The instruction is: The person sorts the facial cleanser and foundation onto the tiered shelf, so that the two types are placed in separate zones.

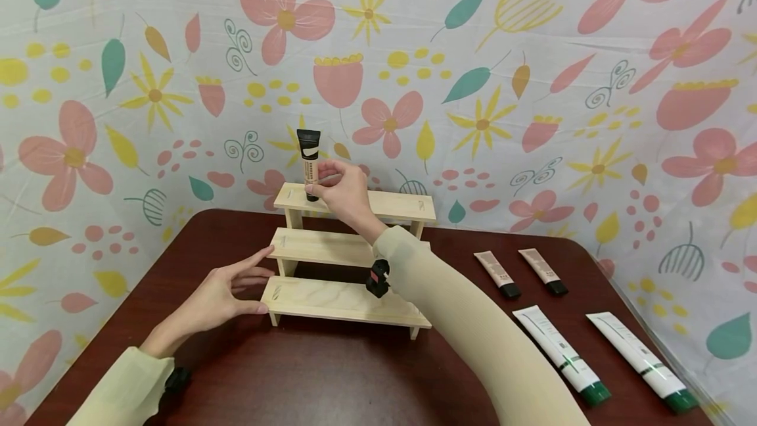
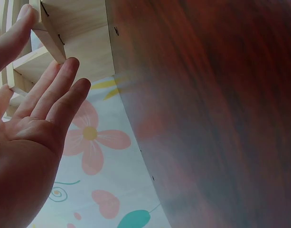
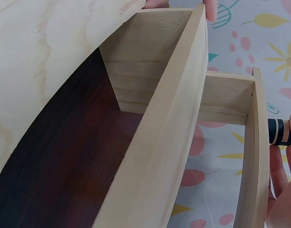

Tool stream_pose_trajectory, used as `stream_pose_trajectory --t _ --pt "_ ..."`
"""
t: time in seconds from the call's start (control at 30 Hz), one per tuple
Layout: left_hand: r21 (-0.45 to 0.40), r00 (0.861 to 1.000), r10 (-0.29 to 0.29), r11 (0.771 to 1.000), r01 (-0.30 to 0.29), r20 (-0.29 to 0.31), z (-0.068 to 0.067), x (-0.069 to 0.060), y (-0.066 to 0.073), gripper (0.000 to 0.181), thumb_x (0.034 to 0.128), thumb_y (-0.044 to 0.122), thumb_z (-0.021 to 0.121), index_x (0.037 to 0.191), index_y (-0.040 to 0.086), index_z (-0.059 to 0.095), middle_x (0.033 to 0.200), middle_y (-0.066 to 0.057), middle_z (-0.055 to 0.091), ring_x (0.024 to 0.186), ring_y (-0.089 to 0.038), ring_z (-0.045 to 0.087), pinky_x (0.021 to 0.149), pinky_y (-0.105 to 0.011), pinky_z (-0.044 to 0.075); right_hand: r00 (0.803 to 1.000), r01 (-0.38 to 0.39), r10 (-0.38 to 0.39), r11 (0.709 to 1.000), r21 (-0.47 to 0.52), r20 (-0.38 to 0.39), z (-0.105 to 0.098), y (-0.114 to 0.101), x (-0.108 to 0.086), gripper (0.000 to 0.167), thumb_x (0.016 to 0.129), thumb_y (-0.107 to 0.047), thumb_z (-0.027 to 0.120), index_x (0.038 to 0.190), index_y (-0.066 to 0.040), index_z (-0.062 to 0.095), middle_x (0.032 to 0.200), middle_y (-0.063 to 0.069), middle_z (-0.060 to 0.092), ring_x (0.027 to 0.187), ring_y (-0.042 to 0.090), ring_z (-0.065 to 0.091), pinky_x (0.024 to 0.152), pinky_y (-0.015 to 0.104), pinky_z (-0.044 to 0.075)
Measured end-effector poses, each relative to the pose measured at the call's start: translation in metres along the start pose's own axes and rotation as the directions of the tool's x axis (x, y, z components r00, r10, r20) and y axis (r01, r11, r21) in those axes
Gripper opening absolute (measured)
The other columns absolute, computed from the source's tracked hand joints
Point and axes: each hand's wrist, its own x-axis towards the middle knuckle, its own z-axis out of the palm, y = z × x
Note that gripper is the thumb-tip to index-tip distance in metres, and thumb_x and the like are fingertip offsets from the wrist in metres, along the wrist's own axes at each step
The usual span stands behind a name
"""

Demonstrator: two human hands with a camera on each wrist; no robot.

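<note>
In the head view a wooden three-tier display rack (image 1: 349,245) stands on the table. My right hand (image 1: 345,192) pinches a small beige-and-black squeeze tube (image 1: 309,163) at the left end of the top tier. The tube is upright, with its black cap down at the board. In the right wrist view part of the tube (image 3: 277,132) shows beside the top board, with fingers (image 3: 278,175) on it. My left hand (image 1: 219,301) is at the rack's left side, fingers extended. In the left wrist view its fingertips (image 2: 69,64) touch the wooden edges.
Two small beige tubes with black caps (image 1: 497,273) (image 1: 543,270) lie on the table right of the rack. Nearer, two larger white tubes with green caps (image 1: 558,350) (image 1: 641,357) lie side by side. A flower-patterned cloth (image 1: 378,31) hangs behind the dark red table (image 1: 331,380).
</note>
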Motion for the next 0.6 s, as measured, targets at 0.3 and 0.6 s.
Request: stream_pose_trajectory --t 0.3,0.6 --pt "-0.002 1.000 -0.004 1.000 0.004 -0.004 0.001 0.000 0.000 0.104 0.0775 0.011 0.096 0.165 0.021 0.040 0.127 -0.007 0.072 0.115 -0.028 0.072 0.096 -0.054 0.056 1.000 0.001 0.001 0.998 -0.059 0.031 -0.006 -0.005 -0.007 0.045 0.087 -0.013 0.089 0.128 -0.007 0.073 0.114 0.008 0.072 0.100 0.023 0.070 0.079 0.030 0.059" --pt "-0.009 1.000 0.020 1.000 -0.020 -0.008 0.002 -0.001 0.003 0.102 0.0788 0.010 0.095 0.164 0.017 0.040 0.127 -0.012 0.072 0.114 -0.033 0.072 0.095 -0.055 0.056 0.997 0.075 -0.073 0.993 -0.095 0.033 -0.033 -0.007 -0.018 0.039 0.090 -0.013 0.087 0.127 -0.007 0.075 0.109 0.006 0.074 0.099 0.021 0.069 0.082 0.032 0.058"
